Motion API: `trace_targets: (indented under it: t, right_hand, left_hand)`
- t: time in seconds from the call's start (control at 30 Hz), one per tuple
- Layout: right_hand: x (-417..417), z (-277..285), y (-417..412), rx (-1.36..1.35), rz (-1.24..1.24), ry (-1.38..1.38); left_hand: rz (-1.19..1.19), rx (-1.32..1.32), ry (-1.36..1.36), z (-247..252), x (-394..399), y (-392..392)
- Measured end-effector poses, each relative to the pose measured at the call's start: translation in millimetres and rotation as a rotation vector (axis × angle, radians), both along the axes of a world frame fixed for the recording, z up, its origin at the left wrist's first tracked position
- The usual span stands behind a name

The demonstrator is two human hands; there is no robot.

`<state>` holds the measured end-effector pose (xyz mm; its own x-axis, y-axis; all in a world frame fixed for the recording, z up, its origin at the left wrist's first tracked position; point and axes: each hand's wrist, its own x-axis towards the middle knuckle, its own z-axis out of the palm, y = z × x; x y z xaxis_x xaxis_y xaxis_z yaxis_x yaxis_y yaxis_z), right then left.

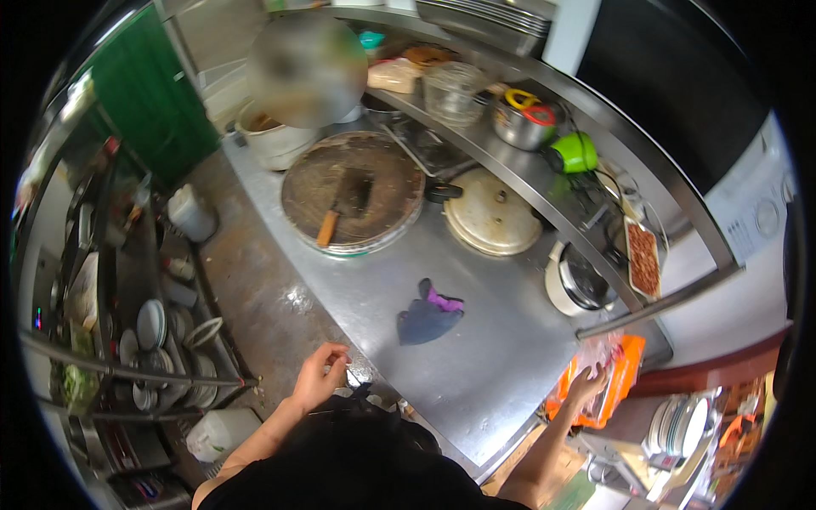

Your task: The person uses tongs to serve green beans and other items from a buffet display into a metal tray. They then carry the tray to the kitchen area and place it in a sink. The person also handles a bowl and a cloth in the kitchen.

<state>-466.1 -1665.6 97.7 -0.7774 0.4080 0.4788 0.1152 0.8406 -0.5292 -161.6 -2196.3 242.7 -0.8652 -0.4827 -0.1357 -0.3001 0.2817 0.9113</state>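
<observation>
My left hand [322, 375] hovers beside the near left edge of the steel table [376, 290], fingers loosely bent and apart, with nothing visible in it. At the table's right end, my right hand [588, 386] reaches over an orange plastic bag [628, 364] with clear plastic [590, 350] at its mouth. The fingers overlap the clear plastic; whether they grip it is unclear. A crumpled dark blue cloth [428, 322] with a purple part lies on the tabletop ahead of me. Farther back, a cleaver [344, 204] with a wooden handle rests on a round chopping block [303, 191].
A lidded pan [494, 217] and a white rice cooker [561, 290] stand beneath a steel shelf [510, 175]. The shelf holds a steel pot [519, 127] and a tray of reddish food [644, 258]. Stacked plates [692, 424] sit right; a dish rack [223, 376] stands left across the wet floor.
</observation>
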Motion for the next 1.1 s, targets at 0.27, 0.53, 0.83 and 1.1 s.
trace_targets:
  t: [0.27,0.53,0.83,1.1]
  right_hand:
    - [62,21,-272,-0.603,0.356,0.129]
    - [215,85,-565,-0.747,1.227,-0.084]
    - [263,126,-731,-0.684,1.467,-0.263]
    - [250,132,-820,-0.656,1.566,-0.360]
  left_hand:
    - [0.029,-0.010,0.063,-7,48,-63]
    - [0.105,-0.086,-0.035,-25,133,-199]
    - [0.354,-0.199,-0.092,-49,224,-358]
    - [0.401,-0.121,-0.147,-65,210,-428]
